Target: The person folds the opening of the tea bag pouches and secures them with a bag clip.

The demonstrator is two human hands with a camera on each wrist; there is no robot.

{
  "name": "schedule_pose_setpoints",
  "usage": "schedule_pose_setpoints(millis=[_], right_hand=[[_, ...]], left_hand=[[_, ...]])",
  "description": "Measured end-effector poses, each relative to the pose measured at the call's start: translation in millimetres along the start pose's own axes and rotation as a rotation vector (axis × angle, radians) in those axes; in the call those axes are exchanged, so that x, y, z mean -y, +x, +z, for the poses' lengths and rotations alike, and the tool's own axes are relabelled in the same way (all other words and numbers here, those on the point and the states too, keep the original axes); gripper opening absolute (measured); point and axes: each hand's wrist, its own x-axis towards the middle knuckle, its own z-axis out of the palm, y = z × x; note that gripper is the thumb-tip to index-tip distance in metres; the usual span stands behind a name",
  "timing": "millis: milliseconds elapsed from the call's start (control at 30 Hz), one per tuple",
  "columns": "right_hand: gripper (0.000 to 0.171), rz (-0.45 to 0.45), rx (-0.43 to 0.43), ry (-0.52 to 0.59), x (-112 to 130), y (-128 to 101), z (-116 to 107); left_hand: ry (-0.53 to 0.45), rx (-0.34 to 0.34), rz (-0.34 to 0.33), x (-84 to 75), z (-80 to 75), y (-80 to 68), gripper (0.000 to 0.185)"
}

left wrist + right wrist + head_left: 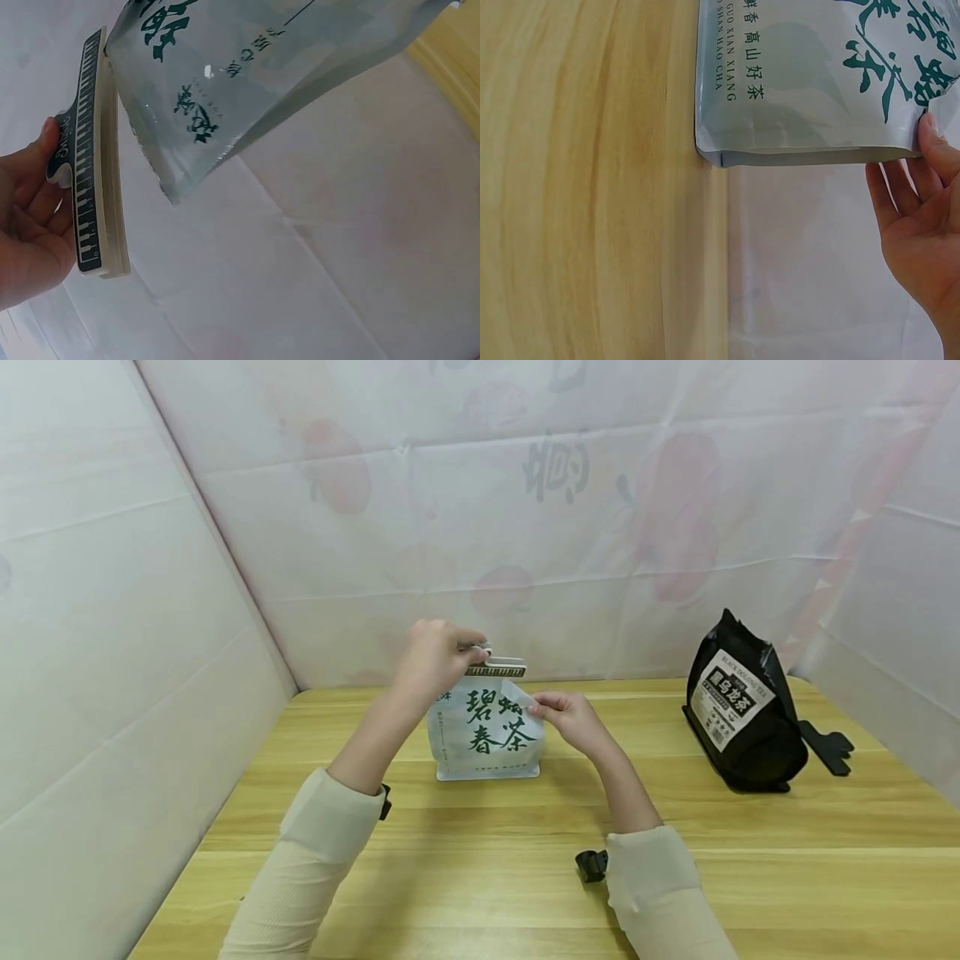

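A white tea pouch (pixel 486 731) with green characters stands upright on the wooden table (pixel 480 860), near its far middle. Along its top edge lies a long clip (pixel 498 667) printed like piano keys. My left hand (pixel 467 652) grips the clip's left end; the left wrist view shows the thumb and fingers (pixel 30 202) pinching the clip (pixel 94 165) beside the pouch (pixel 240 67). My right hand (pixel 544 708) pinches the pouch's right edge, with the thumb (pixel 932 131) on the pouch (pixel 810 82) in the right wrist view.
A black tea bag (pixel 742 710) with a white label stands at the right, a black clip (pixel 827 748) lying behind it. White sheeting walls (pixel 150 610) enclose the table on the left, back and right. Bare wood (pixel 592 187) lies in front of the pouch.
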Motion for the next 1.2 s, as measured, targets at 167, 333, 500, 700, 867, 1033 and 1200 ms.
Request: schedule_pose_setpoints(millis=[167,333,500,700,867,1033,1200], right_hand=[[0.020,-0.007,0.008,-0.005,0,1,0],[0.021,-0.010,0.006,-0.011,-2,1,0],[0.020,0.001,0.003,-0.002,0,1,-1],[0.018,-0.004,0.000,-0.030,0,1,0],[0.019,-0.008,-0.004,-0.052,1,1,0],[0.022,0.002,-0.010,-0.053,0,1,-1],[0.022,0.013,-0.018,-0.042,-1,1,-2]], left_hand=[[0.091,0.114,-0.008,-8.3,-2.7,5.5,0.015],[0.129,0.160,0.021,-12.9,-2.7,10.9,0.011],[0.157,0.194,0.044,-15.0,2.5,15.9,0.007],[0.189,0.218,0.059,-15.8,11.8,16.7,0.009],[0.198,0.210,0.078,-17.2,15.5,15.8,0.008],[0.237,0.224,0.094,-22.4,16.8,15.7,0.008],[0.274,0.223,0.101,-27.8,18.5,16.8,0.008]])
